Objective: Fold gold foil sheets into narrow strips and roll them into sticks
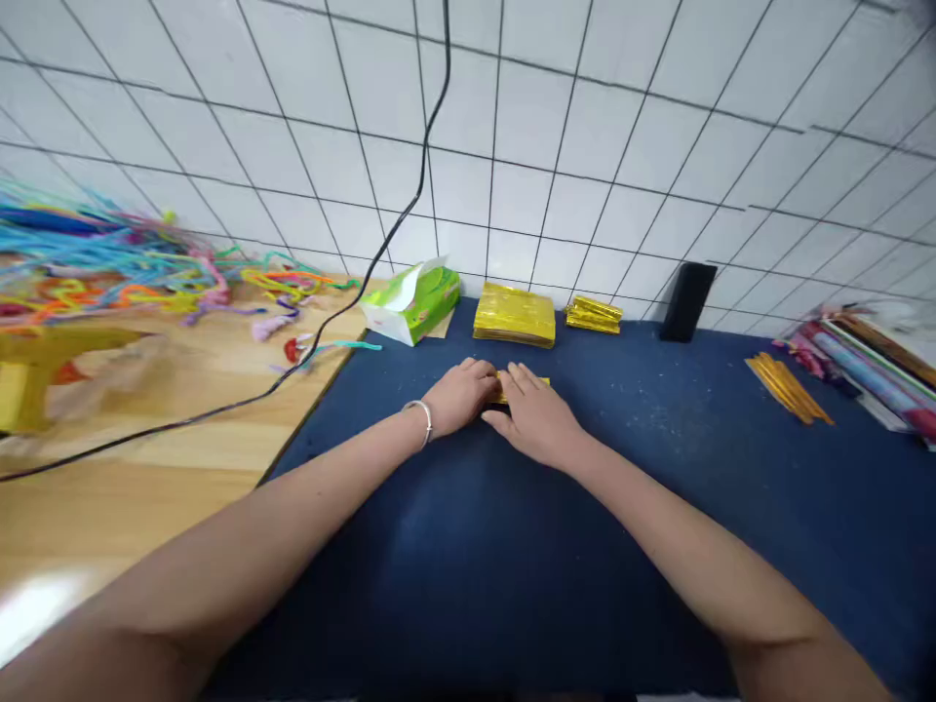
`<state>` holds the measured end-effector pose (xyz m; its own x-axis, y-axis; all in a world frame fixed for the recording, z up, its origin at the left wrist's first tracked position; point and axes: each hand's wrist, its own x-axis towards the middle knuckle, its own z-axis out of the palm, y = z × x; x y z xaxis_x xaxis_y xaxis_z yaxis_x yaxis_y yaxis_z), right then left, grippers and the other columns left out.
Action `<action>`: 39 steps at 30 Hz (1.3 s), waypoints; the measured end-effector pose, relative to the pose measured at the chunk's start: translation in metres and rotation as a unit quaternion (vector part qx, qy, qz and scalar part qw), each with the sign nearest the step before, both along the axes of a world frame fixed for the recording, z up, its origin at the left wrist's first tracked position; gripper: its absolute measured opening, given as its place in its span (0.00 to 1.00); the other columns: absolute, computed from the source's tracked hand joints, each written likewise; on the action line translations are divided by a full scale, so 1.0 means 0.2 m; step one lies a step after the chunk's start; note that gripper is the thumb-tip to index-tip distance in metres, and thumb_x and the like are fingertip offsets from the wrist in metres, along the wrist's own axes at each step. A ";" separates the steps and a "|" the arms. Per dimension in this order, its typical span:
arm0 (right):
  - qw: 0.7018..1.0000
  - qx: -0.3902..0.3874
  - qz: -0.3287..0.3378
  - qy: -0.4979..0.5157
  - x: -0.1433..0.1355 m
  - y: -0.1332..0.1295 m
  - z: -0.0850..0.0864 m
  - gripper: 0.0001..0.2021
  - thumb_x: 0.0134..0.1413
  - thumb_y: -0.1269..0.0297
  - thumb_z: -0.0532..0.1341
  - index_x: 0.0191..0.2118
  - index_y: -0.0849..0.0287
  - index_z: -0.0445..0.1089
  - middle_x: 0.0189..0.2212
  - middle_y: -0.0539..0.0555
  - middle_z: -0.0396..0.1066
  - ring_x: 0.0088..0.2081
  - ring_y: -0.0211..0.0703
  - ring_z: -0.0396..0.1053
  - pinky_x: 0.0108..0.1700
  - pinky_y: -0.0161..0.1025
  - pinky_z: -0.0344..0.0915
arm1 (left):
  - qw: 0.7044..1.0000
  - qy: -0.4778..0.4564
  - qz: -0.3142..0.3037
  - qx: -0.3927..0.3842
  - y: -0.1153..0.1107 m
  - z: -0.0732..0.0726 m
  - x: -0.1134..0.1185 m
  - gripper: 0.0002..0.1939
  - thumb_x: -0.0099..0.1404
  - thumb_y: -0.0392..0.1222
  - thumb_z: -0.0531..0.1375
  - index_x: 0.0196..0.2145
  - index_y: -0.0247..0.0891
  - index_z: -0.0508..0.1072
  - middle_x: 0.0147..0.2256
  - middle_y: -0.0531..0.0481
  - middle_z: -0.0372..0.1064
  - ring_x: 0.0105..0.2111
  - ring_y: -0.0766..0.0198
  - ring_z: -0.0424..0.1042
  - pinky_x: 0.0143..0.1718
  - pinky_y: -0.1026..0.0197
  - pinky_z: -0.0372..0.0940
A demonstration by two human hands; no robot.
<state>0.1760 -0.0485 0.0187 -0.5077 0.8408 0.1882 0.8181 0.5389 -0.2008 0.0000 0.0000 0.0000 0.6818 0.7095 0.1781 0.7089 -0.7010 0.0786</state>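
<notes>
On the dark blue mat, a piece of gold foil paper (500,391) lies under my two hands, mostly covered by them. My left hand (459,396), with a silver bangle at the wrist, is closed on its left end, the fingers curled. Flat across the right part of the foil rests my right hand (539,417), fingers stretched out and thumb pointing left. Just beyond them sits a stack of gold foil sheets (514,314). A smaller bundle of folded gold foil (593,314) is to the right of that stack.
A green tissue pack (420,302) stands by the tiled wall, near a black upright block (687,302). Gold rolled sticks (788,388) and piled books (870,366) lie right. Leftward are colourful pipe cleaners (95,253), a yellow glue gun (36,370) and a black cable (292,369).
</notes>
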 end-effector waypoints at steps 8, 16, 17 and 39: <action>0.999 -0.038 0.010 -0.031 -0.03 0.08 -0.13 0.42 0.55 0.39 0.39 0.64 0.71 0.37 0.65 0.64 0.37 0.65 0.53 0.33 0.63 0.50 0.37 | 0.998 0.040 -0.047 -0.027 0.03 -0.07 -0.07 0.24 0.68 0.41 0.42 0.61 0.39 0.51 0.62 0.45 0.45 0.63 0.59 0.42 0.59 0.54 0.44; 0.995 -0.047 0.003 -0.084 0.09 0.03 -0.11 0.42 0.55 0.37 0.36 0.64 0.69 0.41 0.65 0.64 0.36 0.65 0.54 0.30 0.63 0.51 0.35 | 0.998 0.050 -0.024 -0.032 -0.01 -0.05 -0.08 0.30 0.68 0.55 0.37 0.63 0.39 0.44 0.64 0.45 0.35 0.64 0.55 0.36 0.61 0.52 0.39; 0.995 -0.047 0.000 -0.084 0.09 0.03 -0.11 0.42 0.55 0.37 0.36 0.64 0.69 0.42 0.65 0.64 0.36 0.65 0.54 0.30 0.63 0.51 0.35 | 0.998 0.051 -0.020 -0.033 -0.01 -0.05 -0.09 0.31 0.68 0.56 0.37 0.63 0.38 0.44 0.65 0.44 0.34 0.64 0.54 0.36 0.61 0.52 0.39; 0.995 -0.045 -0.014 -0.088 0.14 0.00 -0.10 0.42 0.55 0.38 0.36 0.63 0.71 0.44 0.64 0.65 0.38 0.65 0.55 0.32 0.63 0.51 0.35 | 0.991 0.075 -0.077 -0.080 -0.04 0.00 -0.07 0.31 0.68 0.57 0.37 0.64 0.44 0.39 0.65 0.48 0.30 0.64 0.55 0.31 0.61 0.51 0.34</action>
